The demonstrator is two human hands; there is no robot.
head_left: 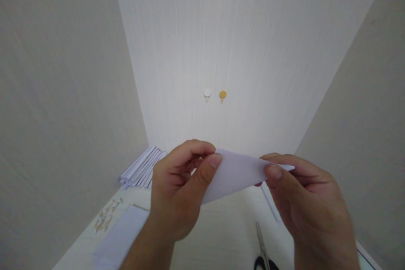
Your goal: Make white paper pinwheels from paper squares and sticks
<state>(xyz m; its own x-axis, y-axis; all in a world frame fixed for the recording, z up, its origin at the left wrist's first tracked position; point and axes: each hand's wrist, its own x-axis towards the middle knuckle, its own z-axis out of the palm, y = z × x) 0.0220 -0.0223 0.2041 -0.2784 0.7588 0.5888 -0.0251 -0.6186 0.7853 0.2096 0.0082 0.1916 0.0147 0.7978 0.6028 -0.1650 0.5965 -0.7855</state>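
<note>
My left hand (179, 192) and my right hand (308, 200) hold a sheet of white paper (236, 175) between them, above a light table (221, 228). Each hand pinches one end of the paper with thumb and fingers closed on it. The sheet curves and tapers toward the right hand. A thin white rolled paper stick (270, 202) lies on the table below the right hand, partly hidden.
A pile of rolled white paper sticks (141, 168) lies at the back left against the wall. Flat white paper (122, 236) and several small scraps (106, 217) lie at the front left. Scissors (262, 249) lie at the bottom. Two pushpins, white (206, 93) and yellow (222, 94), stick in the back panel.
</note>
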